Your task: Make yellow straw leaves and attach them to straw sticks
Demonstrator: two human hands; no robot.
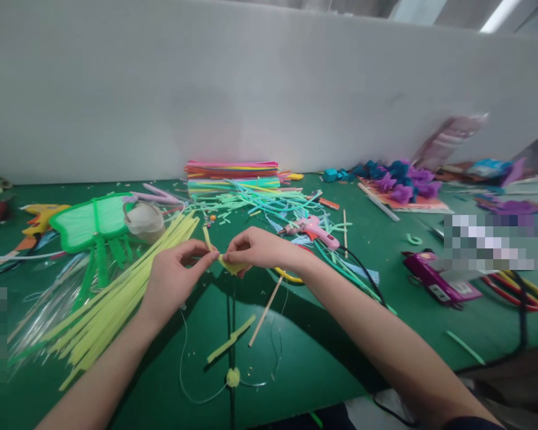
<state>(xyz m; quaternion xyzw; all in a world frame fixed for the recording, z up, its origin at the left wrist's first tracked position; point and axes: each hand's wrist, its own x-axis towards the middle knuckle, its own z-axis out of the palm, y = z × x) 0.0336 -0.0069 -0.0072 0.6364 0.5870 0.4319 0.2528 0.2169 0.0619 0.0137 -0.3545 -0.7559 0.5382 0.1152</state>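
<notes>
Above the middle of the green table, my left hand (173, 275) pinches one end of a short yellow pipe cleaner (207, 239) between thumb and fingers. Close beside it, my right hand (262, 248) is closed on the folded yellow part (232, 267) of what looks like the same piece. Under my hands lie a loose yellow pipe cleaner piece (231, 340) and a thin wooden stick (266, 310). Nearer the front edge sits a small yellow pompom (233, 377) with a clear thread. A bundle of yellow pipe cleaners (130, 286) lies by my left forearm.
A pink glue gun (316, 230) lies behind my right hand, its cord trailing right. Stacked coloured pipe cleaners (233, 170) stand by the white partition (251, 89). At left are a green jellyfish-like craft (94, 224) and a yellow glue gun (42, 218); at right, a purple device (443, 280).
</notes>
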